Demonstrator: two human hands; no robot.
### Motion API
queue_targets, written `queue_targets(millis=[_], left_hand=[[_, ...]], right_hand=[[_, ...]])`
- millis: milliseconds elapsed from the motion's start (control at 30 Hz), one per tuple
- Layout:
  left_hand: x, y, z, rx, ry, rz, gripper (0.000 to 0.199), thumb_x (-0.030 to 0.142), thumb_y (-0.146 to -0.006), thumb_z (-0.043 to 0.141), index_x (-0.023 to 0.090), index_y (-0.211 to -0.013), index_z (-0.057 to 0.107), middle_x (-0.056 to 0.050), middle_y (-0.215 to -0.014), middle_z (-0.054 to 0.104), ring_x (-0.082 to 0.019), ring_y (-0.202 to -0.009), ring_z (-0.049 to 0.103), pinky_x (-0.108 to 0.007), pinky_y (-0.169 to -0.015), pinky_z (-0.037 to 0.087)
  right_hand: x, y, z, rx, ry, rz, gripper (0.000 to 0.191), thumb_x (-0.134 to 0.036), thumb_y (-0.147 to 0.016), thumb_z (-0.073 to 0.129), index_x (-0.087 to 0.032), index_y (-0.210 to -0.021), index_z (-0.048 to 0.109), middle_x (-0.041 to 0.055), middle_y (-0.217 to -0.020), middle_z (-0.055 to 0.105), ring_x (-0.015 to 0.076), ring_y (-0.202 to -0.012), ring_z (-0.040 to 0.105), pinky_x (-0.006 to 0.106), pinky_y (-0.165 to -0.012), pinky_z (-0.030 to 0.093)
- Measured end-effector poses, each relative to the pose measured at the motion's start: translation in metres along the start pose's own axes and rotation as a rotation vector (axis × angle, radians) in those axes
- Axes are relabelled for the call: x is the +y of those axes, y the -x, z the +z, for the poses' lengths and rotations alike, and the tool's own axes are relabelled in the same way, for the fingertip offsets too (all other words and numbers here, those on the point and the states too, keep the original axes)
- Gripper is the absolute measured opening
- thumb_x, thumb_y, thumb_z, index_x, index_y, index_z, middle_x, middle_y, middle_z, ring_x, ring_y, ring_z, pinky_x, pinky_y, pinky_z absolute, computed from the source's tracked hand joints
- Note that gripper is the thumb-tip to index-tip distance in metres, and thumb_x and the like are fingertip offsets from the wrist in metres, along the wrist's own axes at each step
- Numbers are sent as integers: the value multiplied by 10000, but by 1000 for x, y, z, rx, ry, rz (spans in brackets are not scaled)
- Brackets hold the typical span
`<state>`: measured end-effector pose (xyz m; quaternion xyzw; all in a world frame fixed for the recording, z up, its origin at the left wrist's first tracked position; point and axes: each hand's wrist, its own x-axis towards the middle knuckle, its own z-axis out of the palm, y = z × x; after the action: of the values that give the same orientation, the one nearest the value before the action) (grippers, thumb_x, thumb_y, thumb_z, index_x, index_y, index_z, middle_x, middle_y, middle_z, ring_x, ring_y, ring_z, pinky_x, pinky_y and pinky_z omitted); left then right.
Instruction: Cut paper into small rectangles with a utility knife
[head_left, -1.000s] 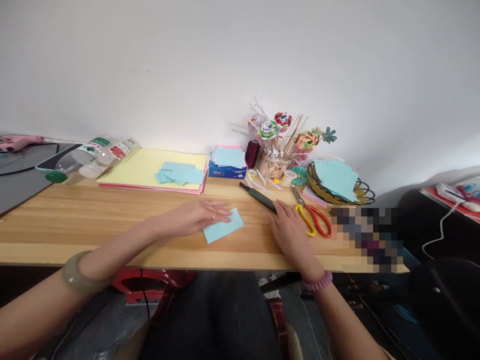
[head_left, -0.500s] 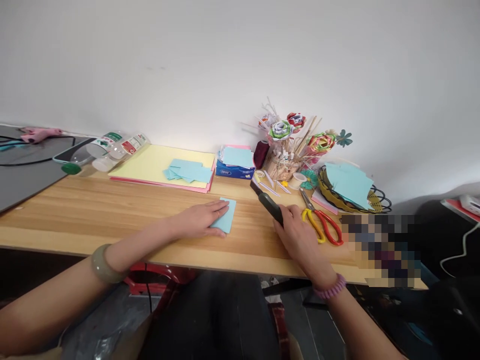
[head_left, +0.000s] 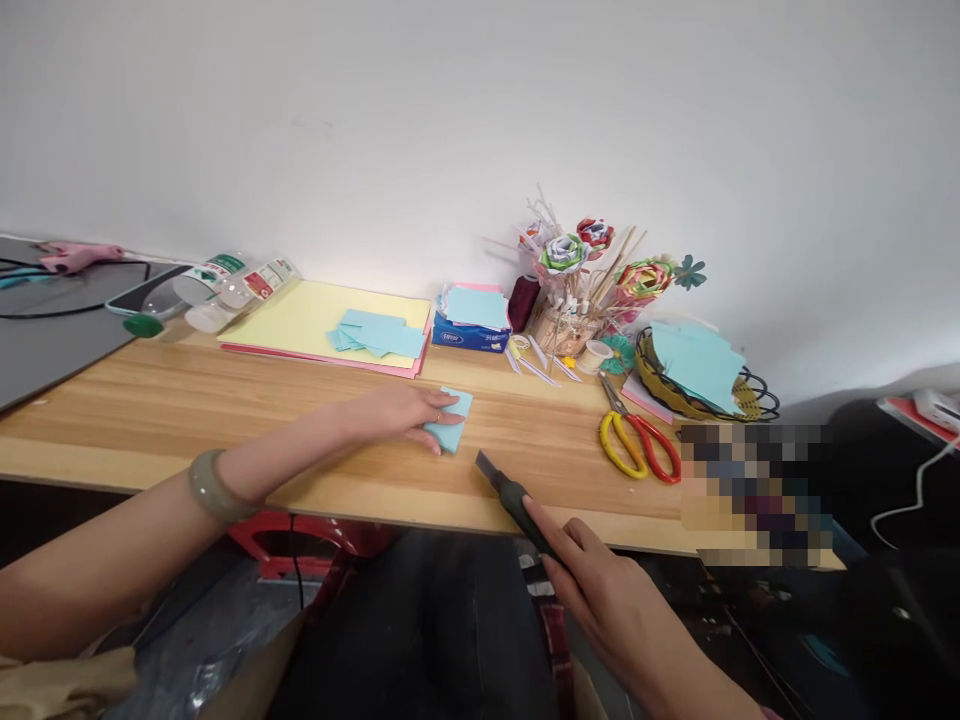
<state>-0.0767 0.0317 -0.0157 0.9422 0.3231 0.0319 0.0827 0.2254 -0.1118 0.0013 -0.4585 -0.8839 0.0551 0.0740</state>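
Under the spread fingers of my left hand point(head_left: 401, 415) lies a small folded piece of light blue paper point(head_left: 456, 425), flat on the wooden table point(head_left: 225, 400). The palm side hides its left part. My right hand point(head_left: 592, 575) is wrapped round the dark handle of a utility knife point(head_left: 525, 508). Its blade points up and left, a short way to the lower right of the paper and apart from it. Scissors point(head_left: 637, 445) with one yellow and one red handle lie on the table to the right.
Along the wall stand yellow sheets point(head_left: 315, 310) with blue pieces on them, a blue tissue box point(head_left: 471, 336), a pot of paper flowers point(head_left: 566, 325) and a basket point(head_left: 652, 385) of blue paper. Two plastic bottles point(head_left: 202, 290) lie at left, near a pink glue gun point(head_left: 79, 257).
My right hand has brought the knife down and left, toward the table's front edge. My left hand stays on the paper, its fingers now more spread.
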Motion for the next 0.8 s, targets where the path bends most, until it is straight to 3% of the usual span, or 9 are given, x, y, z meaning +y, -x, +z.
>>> queue_targets(millis=[200, 400, 800], left_hand=[[1, 0, -2, 10, -33, 0, 527, 493, -829, 571, 302, -1312, 477, -63, -1423, 390, -225, -1268, 438, -275, -995, 364], [3, 0, -3, 14, -71, 7, 527, 495, -831, 558, 270, -1303, 494, -86, -1413, 400, -241, -1254, 454, -295, -983, 388], [4, 1, -2, 30, -63, 4, 466, 475, -864, 525, 266, -1281, 519, -88, -1388, 437, -219, -1248, 465, -286, -981, 386]], right_hand=[[-12, -6, 8, -47, 79, -68, 481, -199, -913, 325, -170, -1393, 339, 49, -879, 602, 162, -562, 637, 287, -489, 504], [-20, -15, 7, -114, 76, -70, 503, -194, -910, 335, -161, -1410, 309, 60, -898, 603, 172, -570, 643, 313, -506, 520], [-22, -20, 8, -106, 61, -46, 490, -182, -903, 320, -143, -1390, 352, 65, -888, 602, 193, -597, 655, 338, -525, 531]])
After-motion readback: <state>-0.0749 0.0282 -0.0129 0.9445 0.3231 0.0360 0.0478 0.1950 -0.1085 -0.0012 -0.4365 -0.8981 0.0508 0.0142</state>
